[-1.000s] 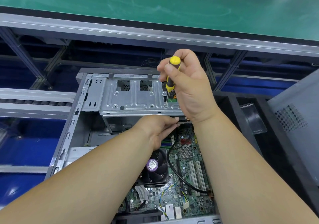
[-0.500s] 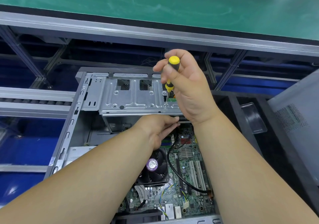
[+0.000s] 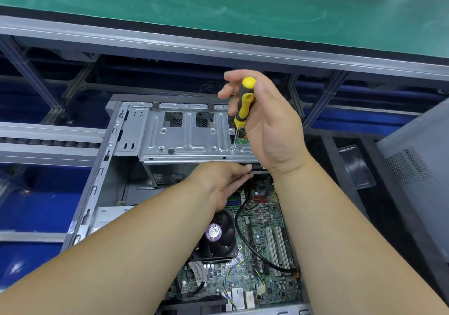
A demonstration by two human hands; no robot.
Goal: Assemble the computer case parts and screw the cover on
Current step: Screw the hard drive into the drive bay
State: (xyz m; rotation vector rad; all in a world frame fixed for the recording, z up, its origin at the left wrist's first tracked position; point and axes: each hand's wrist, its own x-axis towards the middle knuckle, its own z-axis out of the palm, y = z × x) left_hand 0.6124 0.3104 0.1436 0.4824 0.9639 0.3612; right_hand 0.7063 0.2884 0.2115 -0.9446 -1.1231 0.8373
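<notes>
below the right grip (image 3: 263, 122), curled round the screwdriver (image 3: 243, 103), its tip seats a screw (image 3: 234, 148); left grip (image 3: 224, 181) pinches the drive cage (image 3: 194, 142) edge, likely steadying it.

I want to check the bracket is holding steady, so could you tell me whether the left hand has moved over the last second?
No. The left hand remains under the front edge of the metal bracket, fingertips at the same spot.

green bench mat (image 3: 218, 6) above, clear plastic tray (image 3: 356, 166) at right.
</notes>
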